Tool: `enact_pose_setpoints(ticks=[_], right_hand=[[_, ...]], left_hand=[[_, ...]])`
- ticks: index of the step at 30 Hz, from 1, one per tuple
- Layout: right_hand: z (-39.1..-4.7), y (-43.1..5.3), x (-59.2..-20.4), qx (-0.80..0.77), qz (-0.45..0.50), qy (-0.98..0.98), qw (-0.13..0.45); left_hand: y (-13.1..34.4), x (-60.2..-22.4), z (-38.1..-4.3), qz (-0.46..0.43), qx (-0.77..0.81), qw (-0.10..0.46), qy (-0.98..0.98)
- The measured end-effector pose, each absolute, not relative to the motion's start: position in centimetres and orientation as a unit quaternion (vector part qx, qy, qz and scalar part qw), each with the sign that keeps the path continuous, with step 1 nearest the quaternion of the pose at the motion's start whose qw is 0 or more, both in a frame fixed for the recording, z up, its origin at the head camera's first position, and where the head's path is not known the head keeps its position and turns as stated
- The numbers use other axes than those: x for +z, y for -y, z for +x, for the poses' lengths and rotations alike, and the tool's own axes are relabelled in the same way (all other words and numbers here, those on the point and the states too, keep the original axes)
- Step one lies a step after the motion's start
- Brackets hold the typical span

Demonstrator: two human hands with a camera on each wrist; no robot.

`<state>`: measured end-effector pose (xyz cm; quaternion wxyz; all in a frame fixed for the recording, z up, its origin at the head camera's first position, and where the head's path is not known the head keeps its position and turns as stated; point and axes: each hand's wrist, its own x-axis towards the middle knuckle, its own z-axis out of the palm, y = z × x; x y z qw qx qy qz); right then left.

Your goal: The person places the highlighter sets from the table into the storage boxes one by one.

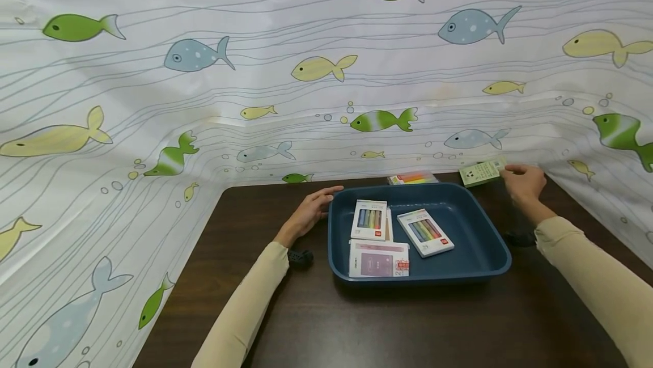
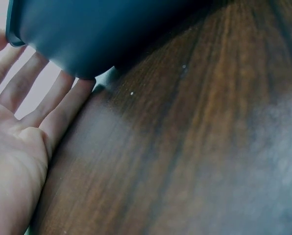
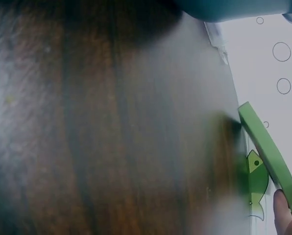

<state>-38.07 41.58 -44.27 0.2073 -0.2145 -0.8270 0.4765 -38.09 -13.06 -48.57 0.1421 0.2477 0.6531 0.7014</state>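
My right hand (image 1: 525,182) pinches one end of a flat light-green box (image 1: 480,173), held at the back right beyond the tray's corner. In the right wrist view the green box (image 3: 268,152) shows edge-on, with fingertips (image 3: 282,210) at its lower end. My left hand (image 1: 311,209) touches the left side of a dark blue tray (image 1: 474,243), its fingers fairly straight. The left wrist view shows those fingers (image 2: 53,105) against the tray's outer wall (image 2: 97,34). Inside the tray lie white boxes of coloured sticks (image 1: 369,219) (image 1: 425,233) and a pink-and-white box (image 1: 379,259).
Behind the tray a clear pack with orange and yellow strips (image 1: 413,178) lies at the table's back edge. The dark wooden table (image 1: 408,322) meets a white fish-print curtain (image 1: 326,33) at the back and sides. Dark wrist devices (image 1: 301,258) sit under both forearms.
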Motion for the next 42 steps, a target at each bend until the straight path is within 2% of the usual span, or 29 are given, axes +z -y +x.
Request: enact_pose_setpoints(ticks=[9, 23, 30, 42], right_hand=[[-37.2, -42.5, -45.1, 0.498, -0.248, 0.808, 0.196], [-36.9, -42.7, -45.4, 0.597, -0.225, 0.751, 0.172], [-37.0, -42.0, -43.8, 0.735, -0.176, 0.630, 0.175], [-35.9, -40.7, -42.0, 0.786, -0.099, 0.588, 0.165]], left_hand=[[12.7, -48.7, -37.9, 0.250, 0.702, 0.142, -0.651], [13.4, -49.3, -37.6, 0.247, 0.702, 0.139, -0.653], [13.5, -49.2, -37.6, 0.246, 0.704, 0.136, -0.652], [13.0, -48.5, -37.7, 0.254, 0.701, 0.139, -0.652]])
